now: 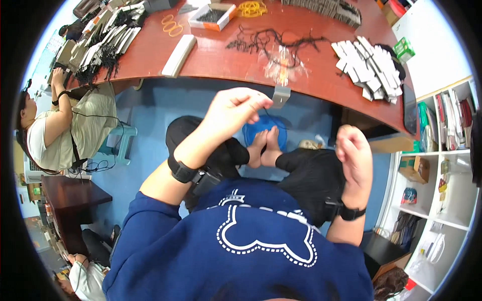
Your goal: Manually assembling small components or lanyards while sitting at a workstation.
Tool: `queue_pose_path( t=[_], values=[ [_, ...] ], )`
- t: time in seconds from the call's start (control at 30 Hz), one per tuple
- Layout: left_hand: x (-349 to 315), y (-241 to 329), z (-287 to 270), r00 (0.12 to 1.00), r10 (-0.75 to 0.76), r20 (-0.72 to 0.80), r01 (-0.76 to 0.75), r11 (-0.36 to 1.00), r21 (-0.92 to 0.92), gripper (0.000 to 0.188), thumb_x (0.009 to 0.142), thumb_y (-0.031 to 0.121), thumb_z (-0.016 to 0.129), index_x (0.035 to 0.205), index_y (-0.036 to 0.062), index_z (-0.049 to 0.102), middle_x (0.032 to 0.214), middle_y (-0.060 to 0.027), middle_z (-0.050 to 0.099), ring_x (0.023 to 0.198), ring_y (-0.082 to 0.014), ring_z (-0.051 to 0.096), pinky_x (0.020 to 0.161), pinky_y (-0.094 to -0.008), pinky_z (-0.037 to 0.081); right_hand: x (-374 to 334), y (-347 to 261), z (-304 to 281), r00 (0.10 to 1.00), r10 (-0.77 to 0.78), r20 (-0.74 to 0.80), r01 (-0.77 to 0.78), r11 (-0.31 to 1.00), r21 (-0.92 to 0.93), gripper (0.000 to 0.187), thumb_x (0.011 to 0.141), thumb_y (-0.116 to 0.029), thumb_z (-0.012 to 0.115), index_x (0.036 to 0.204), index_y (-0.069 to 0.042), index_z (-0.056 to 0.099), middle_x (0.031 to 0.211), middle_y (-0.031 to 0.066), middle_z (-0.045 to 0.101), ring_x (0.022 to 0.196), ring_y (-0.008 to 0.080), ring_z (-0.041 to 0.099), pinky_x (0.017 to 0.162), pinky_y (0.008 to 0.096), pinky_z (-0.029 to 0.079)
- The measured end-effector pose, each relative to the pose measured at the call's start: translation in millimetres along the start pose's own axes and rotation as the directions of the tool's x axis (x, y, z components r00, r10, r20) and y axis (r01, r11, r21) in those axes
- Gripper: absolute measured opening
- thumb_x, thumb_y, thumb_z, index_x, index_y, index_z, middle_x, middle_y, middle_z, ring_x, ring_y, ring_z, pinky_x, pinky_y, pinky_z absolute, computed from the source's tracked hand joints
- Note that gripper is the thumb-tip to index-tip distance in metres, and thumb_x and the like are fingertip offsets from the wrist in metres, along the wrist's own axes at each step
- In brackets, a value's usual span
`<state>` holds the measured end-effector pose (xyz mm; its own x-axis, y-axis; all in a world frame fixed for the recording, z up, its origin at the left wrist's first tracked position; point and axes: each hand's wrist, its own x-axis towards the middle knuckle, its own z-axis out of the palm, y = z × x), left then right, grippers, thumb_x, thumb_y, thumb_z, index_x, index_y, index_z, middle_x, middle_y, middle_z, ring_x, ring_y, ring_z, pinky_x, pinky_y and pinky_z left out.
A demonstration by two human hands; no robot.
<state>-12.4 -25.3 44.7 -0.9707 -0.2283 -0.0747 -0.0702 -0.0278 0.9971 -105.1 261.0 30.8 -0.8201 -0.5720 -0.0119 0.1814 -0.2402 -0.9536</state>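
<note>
Raised in front of the table edge, my left hand (233,111) is closed in a pinch. A short stretch of thin black cord (268,116) shows just below its fingertips. Close to those fingertips is a small grey metal bracket (281,96) at the table's front edge. My right hand (354,153) is held up well apart on the right, its fingers curled closed; what is in them, if anything, is hidden. Tangled black cords (268,41) lie on the tabletop beyond, beside clear tape (282,65) stuck near the edge.
The red-brown table (216,60) carries a white strip (179,56), a box of small black pieces (212,16), yellow bands (251,8) and a pile of white cards (369,67). A blue basin (251,133) stands below. Shelves (437,195) line the right; another person (55,128) sits left.
</note>
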Motion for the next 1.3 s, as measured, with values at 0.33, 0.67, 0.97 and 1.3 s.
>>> queue_pose_path(
  t=[0.33,0.67,0.97,1.3],
  values=[
    [-30,-23,25,0.995,0.062,0.075,-0.062,0.998,-0.008,0.015,0.083,0.001,0.064,0.097,0.0032,0.071,0.084,-0.0010,0.061,0.073,-0.0090,0.054,0.066,-0.0223,0.045,20,43,96,0.974,0.159,0.163,-0.194,0.954,0.228,0.020,0.087,-0.005,0.064,0.098,-0.006,0.047,0.084,0.0042,0.060,0.073,0.0079,0.057,0.060,0.0183,0.043],
    [-22,-38,18,0.972,0.196,0.127,-0.216,0.962,0.170,0.006,0.079,0.004,0.071,0.084,0.0040,0.071,0.078,-0.0044,0.064,0.077,-0.0139,0.061,0.069,-0.0272,0.049,22,55,88,0.924,0.357,0.141,-0.376,0.915,0.147,0.028,0.084,-0.022,0.071,0.091,-0.010,0.047,0.071,-0.0019,0.052,0.054,0.0050,0.043,0.042,0.0195,0.030],
    [-18,-44,21,0.964,0.259,0.062,-0.264,0.959,0.103,0.005,0.076,0.002,0.071,0.080,0.0041,0.071,0.085,-0.0036,0.057,0.082,-0.0144,0.057,0.074,-0.0267,0.047,26,58,81,0.861,0.439,0.256,-0.482,0.865,0.139,0.013,0.090,-0.020,0.063,0.090,-0.008,0.060,0.071,-0.0007,0.059,0.055,0.0060,0.054,0.048,0.0194,0.043],
    [-20,-23,5,0.989,0.076,0.129,-0.074,0.997,-0.019,0.034,0.084,0.001,0.065,0.118,0.0042,0.062,0.096,-0.0005,0.062,0.089,-0.0080,0.057,0.080,-0.0215,0.045,31,55,80,0.925,0.305,0.229,-0.358,0.900,0.247,0.012,0.089,-0.017,0.064,0.092,-0.006,0.061,0.073,-0.0005,0.059,0.059,0.0053,0.053,0.052,0.0176,0.041]
  ],
)
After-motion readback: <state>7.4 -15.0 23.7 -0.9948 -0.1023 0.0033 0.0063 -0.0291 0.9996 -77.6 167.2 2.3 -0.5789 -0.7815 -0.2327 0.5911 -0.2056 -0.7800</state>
